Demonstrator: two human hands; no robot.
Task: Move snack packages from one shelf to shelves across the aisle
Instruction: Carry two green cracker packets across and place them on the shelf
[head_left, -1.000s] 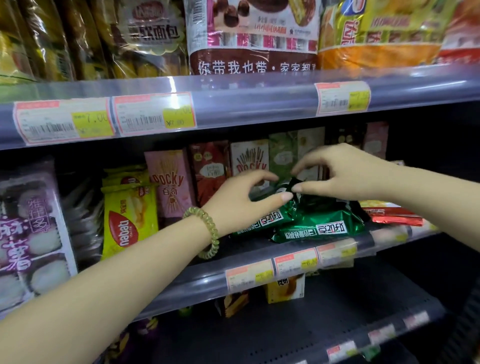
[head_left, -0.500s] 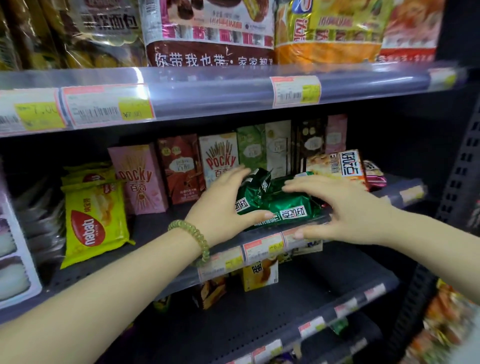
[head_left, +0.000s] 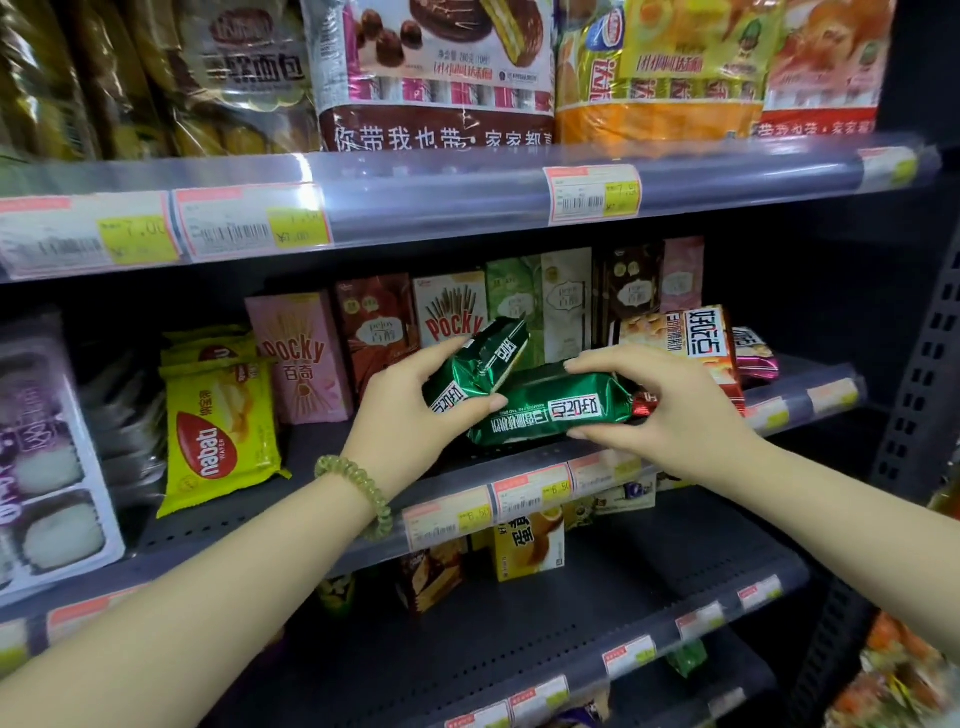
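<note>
Both forearms reach in from the bottom corners, the left wrist wearing a green beaded bracelet (head_left: 354, 493). The left hand (head_left: 410, 415) is closed around one green snack package (head_left: 475, 371), thumb across its front and fingers behind, holding it tilted with its far end raised. The right hand (head_left: 660, 410) grips a second green package (head_left: 550, 410) that lies lengthwise, fingers curled over its top edge and thumb pressed under its lower edge. The two packs touch where the hands meet, just above the front lip of the middle shelf (head_left: 530, 493), which carries price tags.

Left of the left hand, a yellow Nabati wafer pack (head_left: 221, 426) leans upright on that shelf. Just behind the right hand a beige-and-red package (head_left: 685, 338) stands, with a pink-edged pack (head_left: 756, 353) beside it. Further back, behind both hands, a row of Pocky boxes (head_left: 304, 358) stands upright. Above the hands, the upper shelf holds large bags, among them a chocolate pie bag (head_left: 436, 73).
</note>
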